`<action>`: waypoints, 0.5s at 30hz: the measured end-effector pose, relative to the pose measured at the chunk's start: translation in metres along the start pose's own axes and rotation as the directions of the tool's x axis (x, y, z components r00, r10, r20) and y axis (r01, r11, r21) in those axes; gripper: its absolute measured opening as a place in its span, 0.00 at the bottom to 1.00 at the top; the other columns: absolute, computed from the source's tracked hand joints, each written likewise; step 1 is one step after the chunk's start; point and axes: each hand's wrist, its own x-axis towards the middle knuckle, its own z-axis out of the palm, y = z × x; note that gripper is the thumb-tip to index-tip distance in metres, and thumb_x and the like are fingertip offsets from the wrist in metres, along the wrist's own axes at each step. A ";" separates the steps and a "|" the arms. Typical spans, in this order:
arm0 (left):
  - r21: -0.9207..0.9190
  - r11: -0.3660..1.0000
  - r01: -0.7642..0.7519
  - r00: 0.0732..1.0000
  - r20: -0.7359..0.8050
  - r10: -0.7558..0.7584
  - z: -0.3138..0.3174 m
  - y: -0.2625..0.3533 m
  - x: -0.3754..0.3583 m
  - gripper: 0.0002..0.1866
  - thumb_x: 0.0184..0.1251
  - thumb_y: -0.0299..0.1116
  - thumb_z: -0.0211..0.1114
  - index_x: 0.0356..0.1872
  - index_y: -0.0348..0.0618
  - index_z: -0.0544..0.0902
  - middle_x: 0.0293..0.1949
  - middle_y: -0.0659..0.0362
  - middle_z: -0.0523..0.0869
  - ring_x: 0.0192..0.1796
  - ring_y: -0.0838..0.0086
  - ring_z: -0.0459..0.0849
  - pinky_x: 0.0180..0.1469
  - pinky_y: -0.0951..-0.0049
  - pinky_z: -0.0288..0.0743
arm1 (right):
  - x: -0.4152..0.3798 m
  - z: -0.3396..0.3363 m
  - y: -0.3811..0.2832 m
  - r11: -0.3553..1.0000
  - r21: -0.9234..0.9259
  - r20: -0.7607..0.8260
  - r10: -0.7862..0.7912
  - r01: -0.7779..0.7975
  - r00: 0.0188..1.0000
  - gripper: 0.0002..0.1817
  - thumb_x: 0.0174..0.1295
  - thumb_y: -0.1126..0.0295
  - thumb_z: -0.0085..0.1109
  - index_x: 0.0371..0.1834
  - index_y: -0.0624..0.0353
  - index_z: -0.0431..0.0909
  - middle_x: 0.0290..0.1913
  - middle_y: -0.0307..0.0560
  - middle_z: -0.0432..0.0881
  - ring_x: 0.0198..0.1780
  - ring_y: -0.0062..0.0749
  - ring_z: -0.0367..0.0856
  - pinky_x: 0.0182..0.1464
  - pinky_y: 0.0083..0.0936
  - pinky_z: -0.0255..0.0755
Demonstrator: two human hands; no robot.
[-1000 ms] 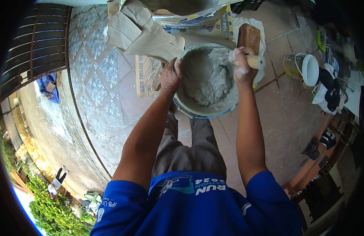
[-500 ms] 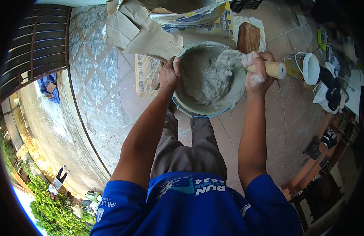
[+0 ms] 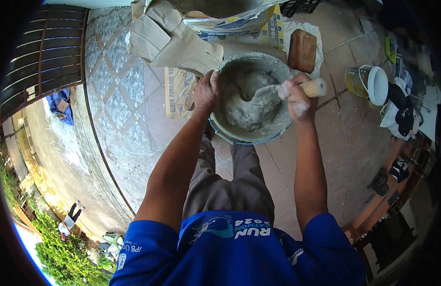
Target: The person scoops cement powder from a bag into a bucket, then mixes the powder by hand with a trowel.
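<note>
Within the bucket (image 3: pixel 249 56), grey mix (image 3: pixel 249 113) obscures the blade outline of the hand tool (image 3: pixel 316 88), the right hand (image 3: pixel 299 97) covers part of its handle, and beyond the bucket the upper frame edge truncates the open sack (image 3: pixel 239 29).

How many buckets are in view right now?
2: one grey bucket of wet mix, left hand on its rim; one yellowish pail on the floor to the right. Clutter beyond may hide more.

Tiled floor (image 3: pixel 335 157) — printed paper sack (image 3: pixel 173 97), pale sheet (image 3: pixel 318 45), yellowish bucket (image 3: pixel 355 82)
</note>
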 end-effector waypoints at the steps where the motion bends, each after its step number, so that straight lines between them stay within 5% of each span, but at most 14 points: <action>1: -0.007 1.000 0.007 1.000 0.026 -0.006 -0.003 0.001 0.001 0.31 0.78 0.56 0.45 0.58 0.38 0.80 0.53 0.40 0.84 0.58 0.46 0.80 0.62 0.55 0.71 | 0.001 0.002 -0.013 0.995 0.006 -0.053 -0.102 0.102 0.993 0.09 0.60 0.73 0.62 0.25 0.58 0.72 0.25 0.40 0.76 0.27 0.23 0.73 0.34 0.24 0.69; 3: -0.019 1.000 -0.001 1.000 0.022 0.001 -0.004 0.004 0.002 0.31 0.78 0.56 0.45 0.58 0.37 0.80 0.53 0.40 0.84 0.58 0.46 0.80 0.62 0.55 0.71 | 0.013 0.006 -0.027 0.947 0.009 -0.158 -0.317 0.322 0.935 0.09 0.60 0.73 0.62 0.25 0.59 0.72 0.27 0.41 0.77 0.28 0.24 0.74 0.35 0.24 0.69; 5: -0.020 1.000 -0.019 0.999 -0.029 0.019 -0.001 0.002 0.001 0.31 0.78 0.57 0.45 0.58 0.38 0.80 0.52 0.39 0.84 0.58 0.45 0.80 0.61 0.55 0.71 | 0.033 0.011 0.008 0.874 -0.262 -0.133 -0.453 0.410 0.881 0.08 0.60 0.73 0.62 0.27 0.60 0.72 0.29 0.41 0.77 0.29 0.24 0.74 0.35 0.24 0.70; 8: -0.013 1.000 -0.016 0.998 -0.062 0.015 0.002 -0.001 0.001 0.30 0.78 0.56 0.45 0.57 0.39 0.81 0.51 0.39 0.84 0.58 0.45 0.80 0.61 0.55 0.71 | 0.041 0.034 0.089 0.890 -0.383 -0.037 -0.282 0.247 0.959 0.08 0.56 0.74 0.65 0.28 0.59 0.73 0.32 0.39 0.78 0.37 0.23 0.74 0.45 0.23 0.69; 10: -0.033 0.999 0.006 1.000 -0.012 -0.006 -0.001 0.002 0.006 0.30 0.78 0.56 0.45 0.58 0.40 0.81 0.52 0.39 0.84 0.58 0.45 0.80 0.61 0.55 0.72 | 0.036 0.057 0.113 0.877 -0.389 0.085 -0.270 0.282 0.959 0.10 0.51 0.72 0.69 0.24 0.59 0.74 0.22 0.41 0.78 0.25 0.25 0.73 0.32 0.27 0.70; 13: -0.034 0.999 0.018 0.999 0.032 -0.017 -0.005 0.003 0.001 0.30 0.78 0.56 0.46 0.58 0.41 0.80 0.52 0.39 0.84 0.58 0.45 0.80 0.61 0.55 0.72 | 0.011 0.046 0.114 0.906 -0.362 0.379 -0.072 0.219 0.923 0.10 0.51 0.72 0.68 0.23 0.59 0.73 0.21 0.39 0.75 0.25 0.25 0.72 0.30 0.27 0.67; 15: -0.025 1.000 0.008 1.000 0.010 -0.008 -0.004 0.003 0.004 0.29 0.77 0.56 0.46 0.58 0.41 0.80 0.52 0.39 0.84 0.58 0.45 0.80 0.61 0.55 0.72 | 0.007 0.027 0.101 0.917 -0.364 0.440 0.014 0.163 0.898 0.10 0.52 0.72 0.67 0.23 0.58 0.73 0.21 0.38 0.76 0.25 0.23 0.72 0.30 0.25 0.66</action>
